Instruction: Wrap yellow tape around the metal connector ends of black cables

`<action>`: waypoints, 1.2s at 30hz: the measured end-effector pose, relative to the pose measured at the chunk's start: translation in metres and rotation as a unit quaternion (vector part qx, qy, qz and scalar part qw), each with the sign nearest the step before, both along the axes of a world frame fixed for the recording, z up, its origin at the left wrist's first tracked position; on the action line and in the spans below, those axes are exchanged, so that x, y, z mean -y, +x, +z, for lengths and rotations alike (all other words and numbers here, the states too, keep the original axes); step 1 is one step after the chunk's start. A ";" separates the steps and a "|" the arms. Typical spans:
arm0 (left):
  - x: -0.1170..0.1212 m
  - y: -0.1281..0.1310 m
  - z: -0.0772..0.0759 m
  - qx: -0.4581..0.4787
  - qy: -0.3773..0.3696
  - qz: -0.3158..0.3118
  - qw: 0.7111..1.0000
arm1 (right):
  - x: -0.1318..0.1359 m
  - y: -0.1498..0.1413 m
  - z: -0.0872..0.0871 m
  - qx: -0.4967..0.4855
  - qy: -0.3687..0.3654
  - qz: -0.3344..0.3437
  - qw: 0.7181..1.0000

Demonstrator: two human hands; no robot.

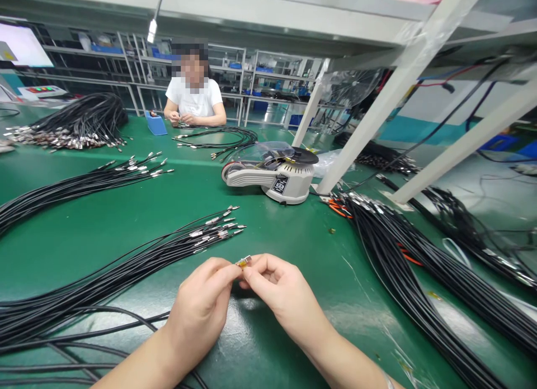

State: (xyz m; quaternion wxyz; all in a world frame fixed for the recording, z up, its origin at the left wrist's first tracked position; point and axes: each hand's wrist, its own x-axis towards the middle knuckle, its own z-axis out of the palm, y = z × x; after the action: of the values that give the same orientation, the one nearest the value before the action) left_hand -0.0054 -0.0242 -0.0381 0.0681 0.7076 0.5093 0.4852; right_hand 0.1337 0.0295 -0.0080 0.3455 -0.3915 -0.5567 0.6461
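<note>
Connector (244, 261), pinched by left fingers (227, 274) and right fingers (259, 280), showing between them

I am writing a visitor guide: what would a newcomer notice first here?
First, the left hand and right hand at lower centre, meeting at a metal connector. Beyond them, a pale machine stands on the green table. A black cable bundle lies at left, another bundle at right.
</note>
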 end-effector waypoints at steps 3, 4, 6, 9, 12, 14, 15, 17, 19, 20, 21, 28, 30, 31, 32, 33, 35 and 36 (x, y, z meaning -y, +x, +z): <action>0.000 0.000 0.000 0.001 0.006 0.006 1.000 | 0.000 0.000 0.001 0.006 0.019 0.002 1.000; 0.000 0.000 0.000 0.003 0.007 0.007 1.000 | 0.000 0.000 0.001 0.007 0.024 0.003 1.000; 0.000 0.000 0.000 0.003 0.005 0.008 1.000 | 0.000 -0.001 0.001 0.007 0.027 0.002 1.000; 0.000 0.000 0.001 0.004 0.003 0.006 1.000 | 0.000 -0.001 0.001 0.005 0.025 -0.001 1.000; 0.000 0.001 0.001 0.006 0.005 0.004 1.000 | -0.001 0.002 0.003 0.011 0.034 0.010 0.999; -0.001 0.001 0.000 0.013 0.000 0.019 1.000 | -0.003 0.006 0.006 0.025 0.055 0.012 0.998; -0.001 0.002 -0.001 0.019 -0.004 0.033 0.999 | -0.005 0.009 0.007 0.033 0.073 0.003 0.997; -0.001 0.002 -0.002 0.032 -0.009 0.057 0.998 | -0.007 0.013 0.009 0.043 0.112 -0.029 0.992; -0.002 0.002 -0.004 0.039 -0.012 0.068 0.997 | -0.009 0.016 0.009 0.038 0.155 -0.051 0.986; -0.001 0.002 -0.005 0.040 -0.013 0.069 0.997 | -0.010 0.016 0.008 0.037 0.184 -0.049 0.981; -0.001 0.002 -0.005 0.039 -0.016 0.068 0.997 | -0.010 0.016 0.006 0.043 0.218 -0.039 0.974; 0.002 0.003 -0.003 0.073 -0.072 0.043 0.994 | -0.011 0.014 -0.005 0.129 0.424 0.018 0.896; 0.002 0.003 0.000 0.110 -0.112 0.034 0.987 | -0.012 0.015 -0.004 0.126 0.468 0.024 0.875; 0.002 0.004 0.002 0.132 -0.136 0.029 0.982 | -0.012 0.015 -0.004 0.124 0.489 0.028 0.863; 0.001 0.004 0.004 0.154 -0.159 0.024 0.975 | -0.012 0.015 -0.003 0.123 0.509 0.032 0.851; 0.001 0.004 0.005 0.175 -0.180 0.018 0.968 | -0.012 0.016 -0.003 0.125 0.526 0.033 0.840; 0.000 0.004 0.008 0.208 -0.210 0.008 0.955 | -0.012 0.016 -0.002 0.133 0.548 0.033 0.825; 0.000 0.003 0.009 0.220 -0.217 0.005 0.951 | -0.013 0.017 -0.002 0.135 0.553 0.031 0.822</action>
State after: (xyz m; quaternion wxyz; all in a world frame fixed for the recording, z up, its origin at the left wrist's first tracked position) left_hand -0.0020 -0.0241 -0.0296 0.3277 0.5492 0.5782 0.5066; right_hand 0.1504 0.0420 -0.0096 0.4047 -0.2009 -0.8736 0.1809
